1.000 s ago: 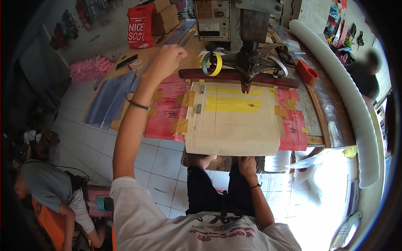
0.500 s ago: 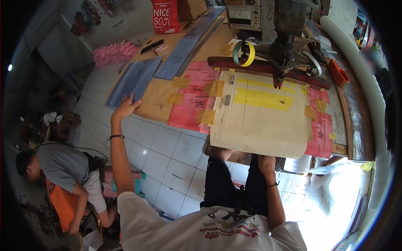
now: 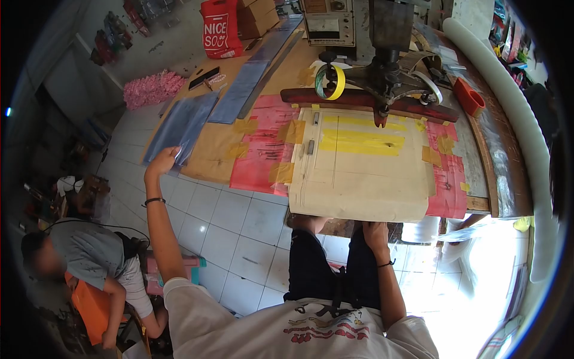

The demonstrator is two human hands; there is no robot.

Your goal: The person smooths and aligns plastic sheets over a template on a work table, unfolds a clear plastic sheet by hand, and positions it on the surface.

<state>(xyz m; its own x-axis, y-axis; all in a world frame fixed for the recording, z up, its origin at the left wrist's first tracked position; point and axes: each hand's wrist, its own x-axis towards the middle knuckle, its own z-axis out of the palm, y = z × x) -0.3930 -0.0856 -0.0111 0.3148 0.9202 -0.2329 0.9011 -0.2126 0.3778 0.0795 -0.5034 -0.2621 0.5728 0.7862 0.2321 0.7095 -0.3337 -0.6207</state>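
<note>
My left hand [image 3: 161, 161] is at the near edge of a translucent blue plastic sheet [image 3: 184, 122], with thumb and fingers closed on its corner. The sheet lies on the left part of the table. Down by my knee, just below the table's front edge, is my right hand [image 3: 375, 235]; its fingers are mostly hidden. In front of me a beige board [image 3: 365, 185] with yellow tape strips [image 3: 365, 142] lies under the press head [image 3: 385, 78]. Red sheeting [image 3: 263, 143], fixed with brown tape, shows on both sides of the board.
Long blue strips [image 3: 254, 78] extend toward the back beside a dark phone [image 3: 204, 78] and a red bag [image 3: 221, 30]. A yellow tape roll [image 3: 338, 82] hangs on the press. At right stand a red holder [image 3: 469, 97] and a white roll [image 3: 508, 78]. Another person [image 3: 95, 257] sits lower left.
My left hand has gone from lying spread on the blue sheet to pinching its near corner. The view has shifted slightly. My right hand stays by the knee.
</note>
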